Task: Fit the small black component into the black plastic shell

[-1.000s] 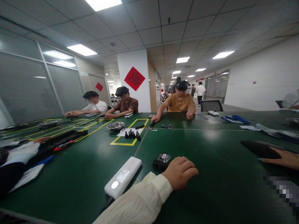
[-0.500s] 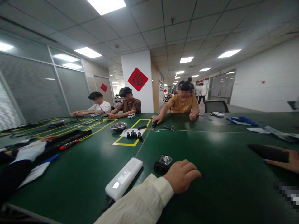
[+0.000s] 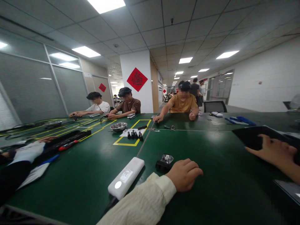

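Green surface spreads under your left hand, its fingers curled close together (whether they grip anything, I cannot tell). Just beside it, at 10 o'clock, sit a black part and a clear packet; at 9 o'clock lies a white box with a black cable. I cannot tell your right hand's state, outside the view.

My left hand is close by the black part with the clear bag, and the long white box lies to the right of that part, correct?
Not quite: the head view shows the long white box lying to the left of the black part. Your left hand is indeed close by that part with the clear bag.
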Tool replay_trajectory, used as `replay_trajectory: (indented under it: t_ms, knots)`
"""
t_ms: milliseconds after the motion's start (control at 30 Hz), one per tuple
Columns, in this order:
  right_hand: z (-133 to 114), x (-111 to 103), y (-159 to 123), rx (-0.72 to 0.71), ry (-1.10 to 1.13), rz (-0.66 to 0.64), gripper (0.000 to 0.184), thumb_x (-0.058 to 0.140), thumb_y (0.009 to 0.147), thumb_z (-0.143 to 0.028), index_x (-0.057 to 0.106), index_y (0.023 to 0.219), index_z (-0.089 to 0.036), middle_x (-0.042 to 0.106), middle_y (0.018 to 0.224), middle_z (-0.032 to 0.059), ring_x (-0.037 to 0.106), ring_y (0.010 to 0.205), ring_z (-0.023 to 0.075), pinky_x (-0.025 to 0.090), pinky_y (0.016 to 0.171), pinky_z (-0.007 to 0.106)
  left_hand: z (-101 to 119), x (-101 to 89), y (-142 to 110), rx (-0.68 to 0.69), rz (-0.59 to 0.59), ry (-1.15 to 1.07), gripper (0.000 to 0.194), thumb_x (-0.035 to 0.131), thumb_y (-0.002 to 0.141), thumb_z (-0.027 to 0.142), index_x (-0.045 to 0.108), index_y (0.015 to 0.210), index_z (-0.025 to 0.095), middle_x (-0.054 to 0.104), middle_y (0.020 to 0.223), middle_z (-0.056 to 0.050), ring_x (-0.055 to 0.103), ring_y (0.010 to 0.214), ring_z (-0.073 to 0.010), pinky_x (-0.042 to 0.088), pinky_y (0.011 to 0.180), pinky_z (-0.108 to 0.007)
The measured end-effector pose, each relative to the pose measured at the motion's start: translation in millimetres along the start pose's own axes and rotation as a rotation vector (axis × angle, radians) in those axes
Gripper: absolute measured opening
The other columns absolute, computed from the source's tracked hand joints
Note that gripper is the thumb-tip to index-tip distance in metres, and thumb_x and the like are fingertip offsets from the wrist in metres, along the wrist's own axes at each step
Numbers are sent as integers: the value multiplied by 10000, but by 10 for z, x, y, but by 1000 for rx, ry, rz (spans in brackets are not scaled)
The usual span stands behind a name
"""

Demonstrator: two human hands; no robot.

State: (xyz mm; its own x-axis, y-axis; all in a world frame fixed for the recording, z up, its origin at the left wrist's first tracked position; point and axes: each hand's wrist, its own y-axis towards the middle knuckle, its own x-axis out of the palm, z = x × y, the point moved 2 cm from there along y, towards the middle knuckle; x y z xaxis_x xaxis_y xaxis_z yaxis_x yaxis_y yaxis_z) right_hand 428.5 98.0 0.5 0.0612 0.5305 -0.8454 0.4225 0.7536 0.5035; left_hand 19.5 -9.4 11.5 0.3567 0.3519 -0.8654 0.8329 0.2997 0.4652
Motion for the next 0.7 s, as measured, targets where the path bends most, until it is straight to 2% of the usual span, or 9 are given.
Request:
replay_trajectory:
  t_ms: [100,200,333,500,567,700]
  knots:
    - [-615,-259,-243,-161,-84,-64,777,461,671,-630,361,1265,-139,482,1057,281,470,997,379,254,738,430,11,-12,2,19,-6,-6,273,418,771,130,457,1040,161,535,976,-53,478,856,-138,420,682,-254]
    - [-1152,-389,-511,-233,-96,-142,828,417,654,-691,329,1278,-156,504,1033,242,487,955,380,275,746,422,10,-26,-3,14,11,-20,279,418,760,117,455,1033,162,537,975,-50,479,850,-135,409,688,-254]
    - [-1716,-398,-917,-377,-99,-182,921,447,585,-732,316,1283,-145,525,1009,211,499,931,371,290,763,411,-6,-37,-12,-16,47,-5,280,422,742,119,473,1011,179,555,959,-36,488,848,-140,373,756,-295]
    - [-2199,-366,-1312,-457,-97,-230,873,450,649,-665,306,1306,-108,530,1015,227,503,946,368,278,788,414,-12,-45,-23,-18,67,13,278,422,731,139,494,996,182,570,948,-37,495,865,-144,332,811,-322]
    - [-2322,-350,-1391,-452,-94,-294,784,404,729,-599,287,1324,-103,540,1012,233,516,943,361,270,796,423,-9,-51,-26,-19,85,-5,273,417,725,134,501,981,178,571,959,-43,488,896,-154,327,819,-323]
    - [-2503,-345,-1521,-495,-89,-379,552,274,859,-364,268,1348,-108,552,1015,242,542,932,332,242,818,444,3,-58,-26,-20,101,-15,225,411,745,152,512,944,179,578,934,-37,477,855,-162,329,792,-323]
